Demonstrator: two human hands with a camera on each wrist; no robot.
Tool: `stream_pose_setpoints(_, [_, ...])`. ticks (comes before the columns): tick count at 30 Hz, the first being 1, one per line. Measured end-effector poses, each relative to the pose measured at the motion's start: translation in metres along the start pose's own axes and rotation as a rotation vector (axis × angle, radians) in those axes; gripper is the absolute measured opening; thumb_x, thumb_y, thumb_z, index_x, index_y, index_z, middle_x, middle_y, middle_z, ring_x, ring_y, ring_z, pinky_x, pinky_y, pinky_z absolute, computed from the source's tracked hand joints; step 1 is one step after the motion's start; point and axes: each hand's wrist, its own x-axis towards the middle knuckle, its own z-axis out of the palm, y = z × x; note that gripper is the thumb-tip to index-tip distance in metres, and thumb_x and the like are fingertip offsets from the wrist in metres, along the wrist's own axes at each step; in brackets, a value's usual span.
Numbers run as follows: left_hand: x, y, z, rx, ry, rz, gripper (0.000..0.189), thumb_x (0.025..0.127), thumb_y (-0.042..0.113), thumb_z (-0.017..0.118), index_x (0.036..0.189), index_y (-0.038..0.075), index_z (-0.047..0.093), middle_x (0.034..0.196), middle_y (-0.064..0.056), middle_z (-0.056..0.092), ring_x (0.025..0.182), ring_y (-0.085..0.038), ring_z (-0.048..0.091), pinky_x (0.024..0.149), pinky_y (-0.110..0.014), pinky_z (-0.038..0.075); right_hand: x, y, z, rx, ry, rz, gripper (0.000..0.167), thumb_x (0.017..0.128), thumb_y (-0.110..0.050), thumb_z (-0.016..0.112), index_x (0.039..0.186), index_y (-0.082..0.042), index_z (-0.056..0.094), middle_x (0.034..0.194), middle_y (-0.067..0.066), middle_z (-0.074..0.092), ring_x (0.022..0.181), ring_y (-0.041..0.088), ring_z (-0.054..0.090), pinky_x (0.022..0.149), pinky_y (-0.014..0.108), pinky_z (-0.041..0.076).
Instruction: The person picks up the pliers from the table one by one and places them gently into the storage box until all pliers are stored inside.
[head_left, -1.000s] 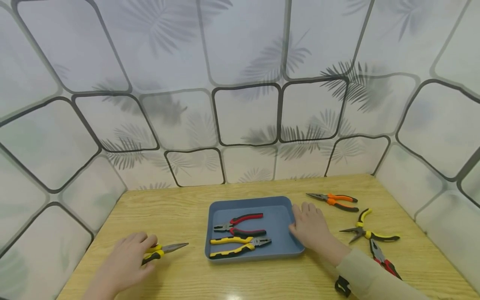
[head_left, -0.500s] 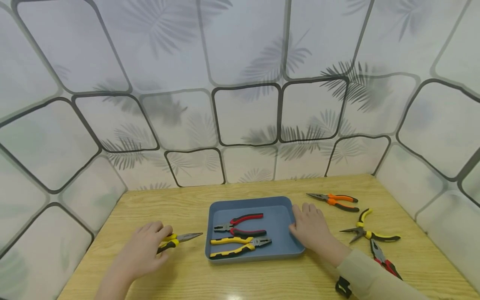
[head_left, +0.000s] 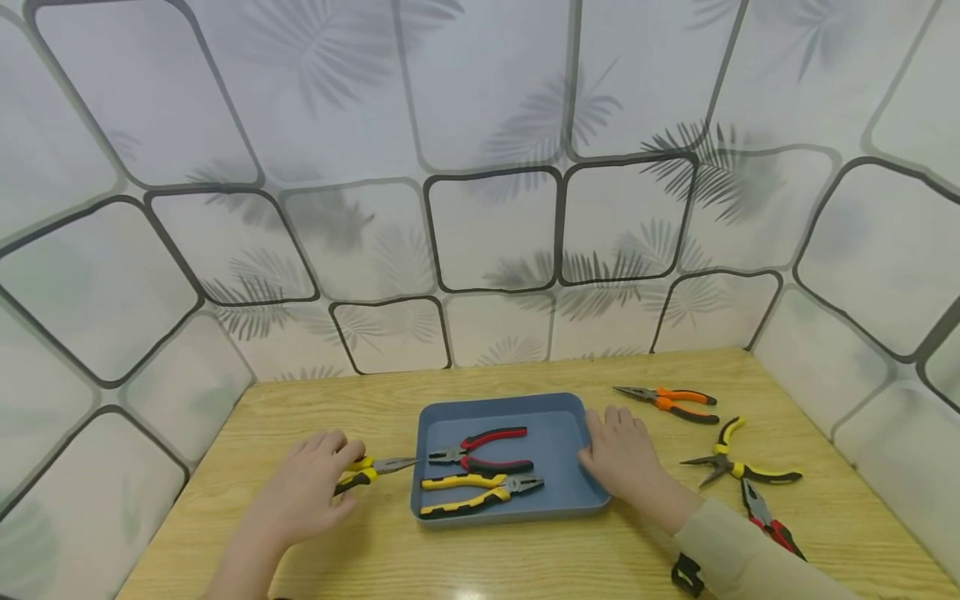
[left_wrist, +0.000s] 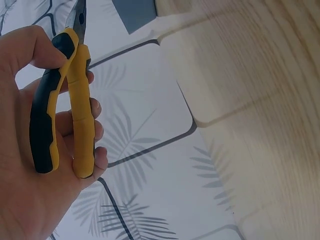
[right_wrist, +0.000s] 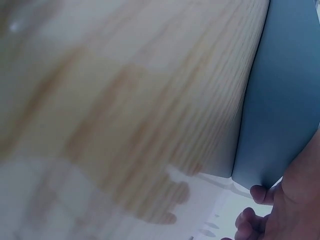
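Observation:
My left hand (head_left: 311, 487) grips needle-nose pliers (left_wrist: 82, 105) by their yellow-and-black handles, thumb on one handle and fingers round the other. In the head view their slim tips point right and overlap the left rim of the blue tray (head_left: 562, 446). My right hand (head_left: 622, 454) holds the tray's right edge; the right wrist view shows fingertips (right_wrist: 260, 194) against its outer wall. Inside the tray lie red-and-black pliers (head_left: 480, 451), jaws to the left, and yellow-and-black combination pliers (head_left: 480, 493), jaws to the right.
Right of the tray, on the wooden table (head_left: 480, 562), lie orange-handled pliers (head_left: 667, 402), spread yellow-handled pliers (head_left: 723, 463) and red-handled pliers (head_left: 765, 517). A small black object (head_left: 686, 573) is by the right sleeve. Patterned walls (head_left: 495, 233) enclose the table's back and sides.
My left hand has moved right and slightly away from me with the needle-nose pliers, bringing their tips to the tray's left rim. The right hand and the tray have stayed put.

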Motion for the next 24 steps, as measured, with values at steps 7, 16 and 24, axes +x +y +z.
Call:
stream_pose_setpoints(7, [0.007, 0.005, 0.0, -0.018, 0.006, 0.011, 0.034, 0.08, 0.02, 0.081, 0.107, 0.024, 0.061, 0.09, 0.01, 0.043, 0.084, -0.011, 0.038, 0.077, -0.034, 0.032, 0.0, -0.001, -0.002, 0.007, -0.022, 0.009, 0.021, 0.094, -0.019, 0.064, 0.108, -0.005, 0.058, 0.092, 0.017, 0.053, 0.085, 0.034, 0.051, 0.071, 0.045, 0.044])
stream_pose_setpoints(16, [0.015, 0.008, 0.0, -0.031, 0.002, 0.028, 0.035, 0.077, 0.016, 0.077, 0.107, 0.025, 0.061, 0.089, 0.009, 0.041, 0.084, -0.012, 0.037, 0.076, -0.034, 0.029, 0.0, -0.001, -0.003, 0.007, -0.042, 0.019, 0.021, 0.095, -0.019, 0.062, 0.109, -0.005, 0.056, 0.091, 0.016, 0.053, 0.083, 0.032, 0.049, 0.069, 0.043, 0.042])
stream_pose_setpoints(24, [0.024, 0.011, 0.002, -0.01, -0.012, 0.062, 0.035, 0.077, 0.016, 0.076, 0.108, 0.023, 0.06, 0.09, 0.007, 0.04, 0.085, -0.014, 0.035, 0.076, -0.035, 0.029, -0.001, -0.001, -0.003, 0.009, -0.037, 0.015, 0.02, 0.095, -0.019, 0.063, 0.106, -0.005, 0.055, 0.091, 0.016, 0.052, 0.082, 0.031, 0.048, 0.068, 0.042, 0.041])
